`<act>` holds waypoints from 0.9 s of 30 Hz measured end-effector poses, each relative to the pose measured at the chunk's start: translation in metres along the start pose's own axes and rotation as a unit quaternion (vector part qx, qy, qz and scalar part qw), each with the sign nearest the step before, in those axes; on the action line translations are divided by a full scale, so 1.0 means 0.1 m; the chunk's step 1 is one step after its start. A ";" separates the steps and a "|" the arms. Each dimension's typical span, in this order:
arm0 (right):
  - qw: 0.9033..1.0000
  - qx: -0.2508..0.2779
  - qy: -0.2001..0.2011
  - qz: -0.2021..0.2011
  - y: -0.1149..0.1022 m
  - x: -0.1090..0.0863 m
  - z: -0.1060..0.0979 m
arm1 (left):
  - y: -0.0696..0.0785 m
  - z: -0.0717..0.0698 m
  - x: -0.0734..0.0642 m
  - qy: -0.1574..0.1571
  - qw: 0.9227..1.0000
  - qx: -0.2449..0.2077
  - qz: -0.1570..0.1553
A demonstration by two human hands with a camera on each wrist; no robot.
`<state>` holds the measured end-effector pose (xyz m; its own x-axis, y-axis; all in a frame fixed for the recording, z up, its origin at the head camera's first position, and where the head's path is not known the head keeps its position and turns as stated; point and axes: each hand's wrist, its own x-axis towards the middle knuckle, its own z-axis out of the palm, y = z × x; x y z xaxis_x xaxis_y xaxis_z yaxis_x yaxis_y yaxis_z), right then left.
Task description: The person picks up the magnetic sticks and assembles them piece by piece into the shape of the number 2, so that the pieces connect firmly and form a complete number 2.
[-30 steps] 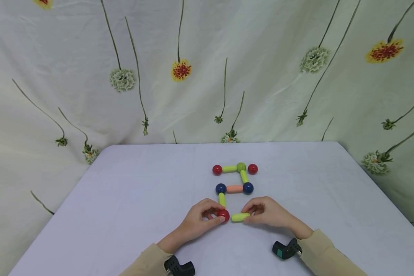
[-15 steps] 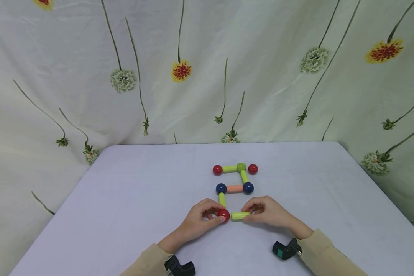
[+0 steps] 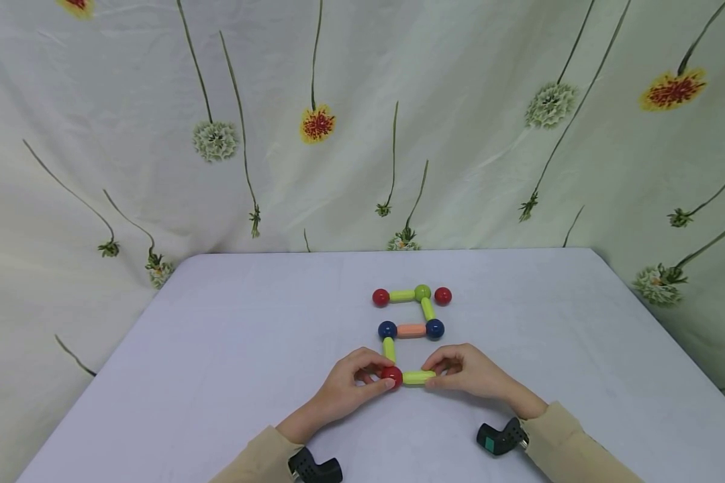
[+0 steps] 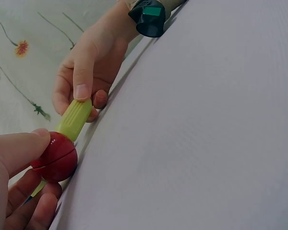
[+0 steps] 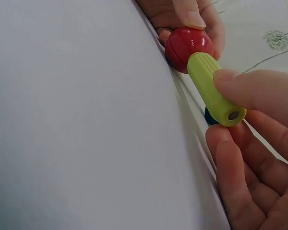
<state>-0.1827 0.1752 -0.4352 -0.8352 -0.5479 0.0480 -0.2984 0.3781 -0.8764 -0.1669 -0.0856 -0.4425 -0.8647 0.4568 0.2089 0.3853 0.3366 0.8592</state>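
Observation:
My left hand pinches a shiny red ball at the near end of a chain of balls and rods. Between thumb and fingers, my right hand holds a yellow-green ribbed rod. One end of that rod meets the red ball's right side; its free end shows a grey metal disc in the right wrist view. From the red ball another yellow-green rod runs back to a blue ball. A salmon rod links it to a second blue ball.
Farther back, a yellow-green rod leads to a green ball, then another rod to a red ball. A loose red ball lies right of the green one. All rest on a white-covered table before a flowered curtain.
My right hand has brought the yellow-green rod slightly left, closing the small gap to the red ball. My left hand stays put, still pinching the ball.

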 end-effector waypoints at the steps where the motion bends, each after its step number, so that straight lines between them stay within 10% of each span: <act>1: 1.000 -0.001 0.000 -0.001 0.00 0.00 0.00 | 0.00 0.00 0.00 0.000 1.000 0.001 0.000; 27: 0.993 -0.018 0.118 0.023 0.01 0.02 -0.24 | 0.14 -0.01 -0.01 0.001 1.000 -0.008 -0.011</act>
<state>-0.1958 0.1924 -0.4241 -0.9320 -0.3412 0.1219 -0.2696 0.4281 -0.8626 -0.1607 -0.0823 -0.4303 -0.8737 0.4472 0.1914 0.3616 0.3339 0.8705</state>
